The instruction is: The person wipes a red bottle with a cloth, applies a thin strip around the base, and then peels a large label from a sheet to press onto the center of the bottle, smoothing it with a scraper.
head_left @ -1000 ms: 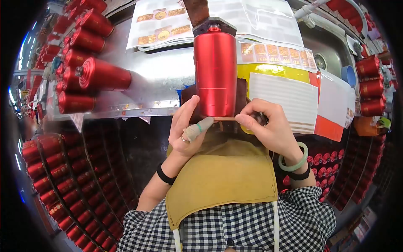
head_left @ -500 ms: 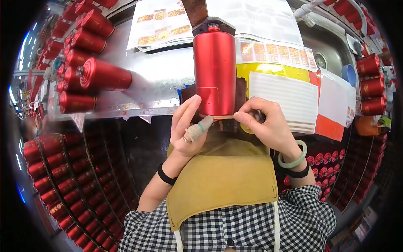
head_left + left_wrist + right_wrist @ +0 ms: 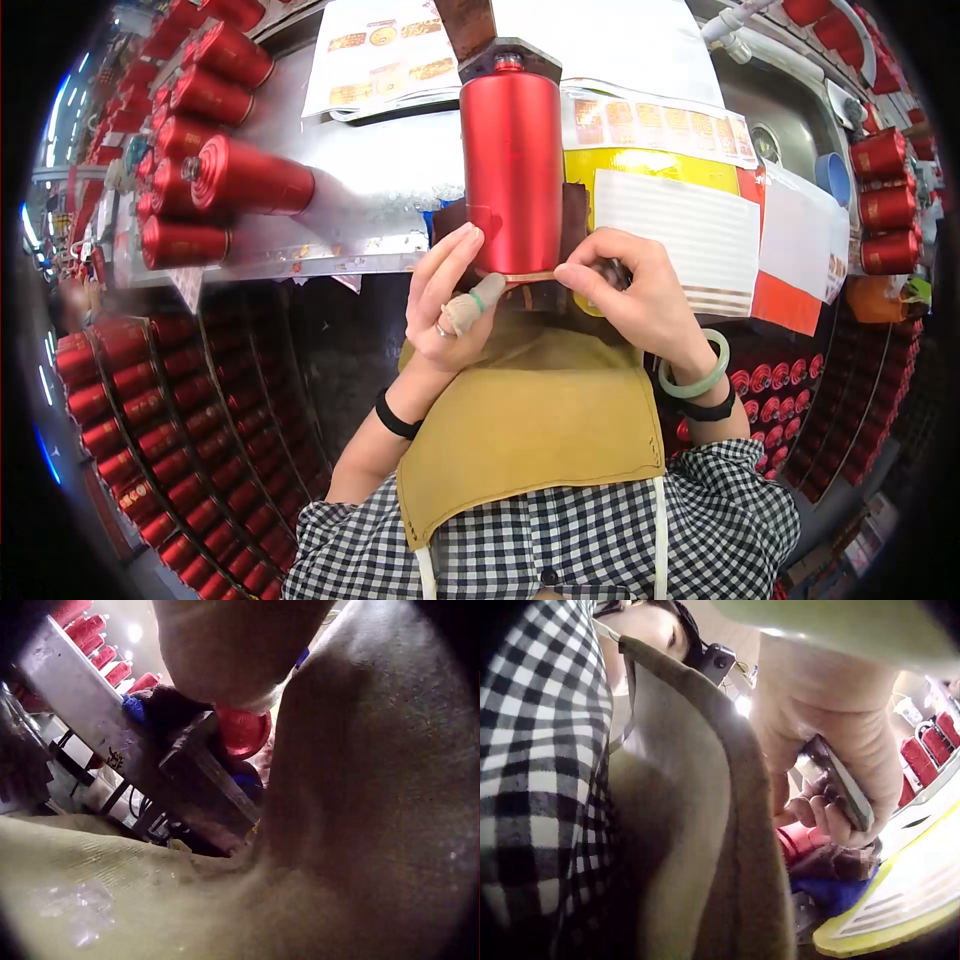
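Note:
A red metal cylinder (image 3: pixel 512 170) lies on a dark holder, its capped end away from the body; a faint rectangular outline shows on its left side. At its near edge runs a thin tan strip (image 3: pixel 530 277). My left hand (image 3: pixel 445 300), fingers fairly straight, rests its covered fingertip on the near rim at the strip's left end. With thumb and index finger my right hand (image 3: pixel 640 300) pinches at the strip's right end. A flat metal tool (image 3: pixel 844 784) sits in the curled fingers of that hand in the right wrist view.
Red cylinders (image 3: pixel 255 178) stand or lie on the metal table at left, more on racks (image 3: pixel 170 430) below. Printed sheets (image 3: pixel 675 240) and a yellow sheet lie right of the holder. A sink (image 3: pixel 790 120) with a blue cup (image 3: pixel 831 178) is farther right.
The red cylinder has turned: the outline on it has moved left toward my left fingers. Both hands stay almost in place, with the right fingertips slightly farther left.

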`<action>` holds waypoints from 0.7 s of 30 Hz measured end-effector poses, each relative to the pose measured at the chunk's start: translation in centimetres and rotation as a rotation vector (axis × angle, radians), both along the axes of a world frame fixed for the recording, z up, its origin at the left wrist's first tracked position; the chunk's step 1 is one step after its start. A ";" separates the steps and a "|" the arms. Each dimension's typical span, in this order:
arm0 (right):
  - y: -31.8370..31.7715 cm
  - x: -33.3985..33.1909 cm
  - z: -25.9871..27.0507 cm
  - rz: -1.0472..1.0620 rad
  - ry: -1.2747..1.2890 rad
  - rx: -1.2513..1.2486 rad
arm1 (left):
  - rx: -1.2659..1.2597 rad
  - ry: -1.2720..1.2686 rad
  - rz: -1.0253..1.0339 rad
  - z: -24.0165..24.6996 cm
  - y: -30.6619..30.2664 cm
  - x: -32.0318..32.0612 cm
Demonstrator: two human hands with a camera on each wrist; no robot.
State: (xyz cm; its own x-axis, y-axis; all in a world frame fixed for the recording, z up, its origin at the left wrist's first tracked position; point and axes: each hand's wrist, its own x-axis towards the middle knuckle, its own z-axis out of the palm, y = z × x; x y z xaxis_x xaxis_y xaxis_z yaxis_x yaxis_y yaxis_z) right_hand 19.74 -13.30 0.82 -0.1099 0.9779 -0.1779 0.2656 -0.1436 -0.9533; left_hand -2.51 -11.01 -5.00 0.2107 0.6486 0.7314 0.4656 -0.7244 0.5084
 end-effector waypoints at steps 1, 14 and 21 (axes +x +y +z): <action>0.0 0.0 0.3 0.003 -0.040 0.032 | 0.054 0.036 -0.004 0.1 0.0 0.0; 0.3 -0.6 0.0 0.003 -0.018 0.057 | -0.086 -0.119 -0.013 -0.6 -0.1 0.0; 0.3 -0.5 -0.2 -0.006 -0.005 0.014 | 0.101 0.071 -0.050 0.2 0.5 0.1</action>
